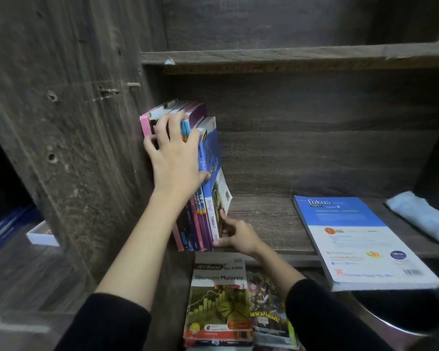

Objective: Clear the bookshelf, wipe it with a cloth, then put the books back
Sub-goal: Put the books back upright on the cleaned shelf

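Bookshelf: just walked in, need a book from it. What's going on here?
A person is standing a row of books upright on the shelf, far left. The left hand rests on the spines; the right hand pinches the outermost book near its base. A blue Fokus book lies flat, a folded cloth beyond it; other books lie below.

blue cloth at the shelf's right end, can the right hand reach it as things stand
Probably yes: only the flat fokus book lies before the cloth, though the right hand must first release the upright books.
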A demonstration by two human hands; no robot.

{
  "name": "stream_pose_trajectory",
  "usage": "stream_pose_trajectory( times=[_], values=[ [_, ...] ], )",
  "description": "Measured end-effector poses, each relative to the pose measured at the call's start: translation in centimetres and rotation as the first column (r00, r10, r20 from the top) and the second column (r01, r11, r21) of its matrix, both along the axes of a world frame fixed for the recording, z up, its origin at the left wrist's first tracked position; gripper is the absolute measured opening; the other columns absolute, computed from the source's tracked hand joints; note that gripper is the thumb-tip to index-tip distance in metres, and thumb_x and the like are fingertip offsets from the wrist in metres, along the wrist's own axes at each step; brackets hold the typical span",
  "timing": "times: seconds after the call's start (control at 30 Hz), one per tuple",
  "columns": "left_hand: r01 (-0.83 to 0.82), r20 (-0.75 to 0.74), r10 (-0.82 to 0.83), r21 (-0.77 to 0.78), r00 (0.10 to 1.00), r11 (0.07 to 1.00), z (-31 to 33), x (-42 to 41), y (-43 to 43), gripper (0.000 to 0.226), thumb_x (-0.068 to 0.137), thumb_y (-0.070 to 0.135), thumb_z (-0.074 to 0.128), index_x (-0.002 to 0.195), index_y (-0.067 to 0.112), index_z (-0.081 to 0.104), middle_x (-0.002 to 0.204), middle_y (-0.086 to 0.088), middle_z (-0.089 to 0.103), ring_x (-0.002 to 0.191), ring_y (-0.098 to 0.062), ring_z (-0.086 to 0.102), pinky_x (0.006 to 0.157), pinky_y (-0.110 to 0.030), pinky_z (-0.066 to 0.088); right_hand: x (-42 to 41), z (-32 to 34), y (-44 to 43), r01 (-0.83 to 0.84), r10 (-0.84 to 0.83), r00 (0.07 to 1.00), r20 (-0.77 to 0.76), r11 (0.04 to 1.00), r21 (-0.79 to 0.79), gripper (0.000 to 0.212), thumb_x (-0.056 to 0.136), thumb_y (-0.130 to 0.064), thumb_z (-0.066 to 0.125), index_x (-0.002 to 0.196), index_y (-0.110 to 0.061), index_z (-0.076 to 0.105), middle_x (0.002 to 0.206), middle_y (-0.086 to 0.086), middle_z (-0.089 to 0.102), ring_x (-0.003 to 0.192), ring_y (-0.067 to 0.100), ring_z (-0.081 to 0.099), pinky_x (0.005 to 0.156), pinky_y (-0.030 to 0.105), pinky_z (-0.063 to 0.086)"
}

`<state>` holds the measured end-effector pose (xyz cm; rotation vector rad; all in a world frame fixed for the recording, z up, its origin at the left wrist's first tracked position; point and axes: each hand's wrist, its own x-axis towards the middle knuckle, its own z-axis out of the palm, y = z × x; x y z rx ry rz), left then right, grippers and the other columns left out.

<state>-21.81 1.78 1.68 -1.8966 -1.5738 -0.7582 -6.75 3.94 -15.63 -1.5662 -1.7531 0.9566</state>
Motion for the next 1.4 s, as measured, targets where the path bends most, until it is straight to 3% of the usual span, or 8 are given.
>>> stream_pose_trajectory(
  times=[0.2,0.37,0.63,0.8,1.0,1.17,1.3,1.4],
  values=[
    [-0.009,0.015,0.009,0.001,1.000,1.000,-0.2,0.4,0.1,0.074,0.058,0.045,0.084,0.119,0.021,0.050,0.147,-0.008,0.024,0.138,-0.031,0.014,0.102,-0.052,0.024,-0.3,-0.2,0.3,-0.010,0.010,0.997,0.071,1.000,-0.002,0.096,0.079,-0.023,0.077,0.151,-0.028,0.014,0.139,0.005,0.053,0.125,0.018,0.049,0.109,0.031,0.035],
    [-0.027,0.015,0.027,0.017,1.000,0.999,-0.5,0.9,0.1,0.074,0.062,0.042,0.082,0.123,0.018,0.047,0.150,-0.010,0.021,0.141,-0.031,0.012,0.105,-0.051,0.023,-0.3,-0.7,0.3,0.079,-0.080,0.996,0.026,0.995,0.053,0.097,0.070,-0.025,0.084,0.149,-0.023,0.028,0.114,0.008,0.064,0.104,0.017,0.058,0.092,0.022,0.043],
    [-0.034,0.044,0.034,-0.013,0.998,0.999,-0.8,1.4,-0.2,0.073,0.068,0.039,0.079,0.128,0.018,0.044,0.154,-0.011,0.016,0.144,-0.029,0.007,0.109,-0.048,0.019,-1.1,-1.2,-0.1,0.114,-0.117,0.992,0.051,0.991,0.063,0.089,0.072,-0.029,0.080,0.147,-0.018,0.034,0.126,0.007,0.062,0.115,0.020,0.057,0.100,0.041,0.048],
    [0.025,0.059,-0.022,-0.054,0.998,0.998,-0.8,0.7,-0.8,0.088,0.073,0.032,0.075,0.145,0.022,0.026,0.157,-0.007,0.008,0.145,-0.027,0.000,0.112,-0.055,0.012,-0.1,0.6,-0.9,0.062,-0.063,0.997,0.050,0.998,0.022,0.063,0.078,-0.007,0.072,0.137,-0.011,0.050,0.118,0.009,0.066,0.110,0.021,0.061,0.095,0.024,0.047],
    [0.100,0.260,-0.169,0.259,0.951,0.961,-1.5,3.2,-1.4,0.060,0.077,0.022,0.060,0.134,0.019,0.043,0.149,-0.004,0.035,0.141,-0.027,0.025,0.107,-0.062,0.013,4.3,3.5,-3.2,0.181,-0.201,0.977,0.072,0.959,0.220,0.025,0.090,-0.008,0.061,0.114,-0.007,0.068,0.111,0.007,0.070,0.101,0.017,0.065,0.073,0.008,0.036],
    [0.279,0.341,-0.427,0.404,0.838,0.871,-3.0,8.7,-1.9,0.029,0.079,0.020,0.052,0.108,0.018,0.057,0.107,-0.005,0.060,0.102,-0.027,0.053,0.084,-0.042,0.038,10.5,5.2,-4.9,0.403,-0.436,0.899,0.029,0.852,0.333,0.017,0.089,-0.009,0.059,0.099,-0.008,0.073,0.095,0.009,0.073,0.090,0.022,0.065,0.074,0.024,0.041],
    [0.404,0.487,-0.334,-0.044,0.807,0.914,-5.3,13.9,-2.2,0.018,0.088,0.026,0.049,0.103,0.019,0.055,0.098,-0.006,0.063,0.095,-0.033,0.059,0.077,-0.040,0.044,16.0,5.3,-6.8,0.563,-0.589,0.807,-0.033,0.752,0.343,0.016,0.089,-0.013,0.058,0.096,-0.011,0.073,0.080,0.007,0.069,0.076,0.027,0.064,0.078,0.041,0.052],
    [0.386,0.450,-0.085,-0.637,0.889,0.668,-7.7,17.5,-2.4,0.028,0.092,0.036,0.047,0.107,0.014,0.055,0.108,-0.008,0.065,0.100,-0.030,0.062,0.079,-0.033,0.047,19.9,4.8,-8.6,0.670,-0.708,0.705,0.031,0.680,0.297,0.021,0.091,-0.021,0.056,0.100,-0.011,0.071,0.096,0.011,0.071,0.096,0.030,0.064,0.085,0.036,0.048]
  ],
)
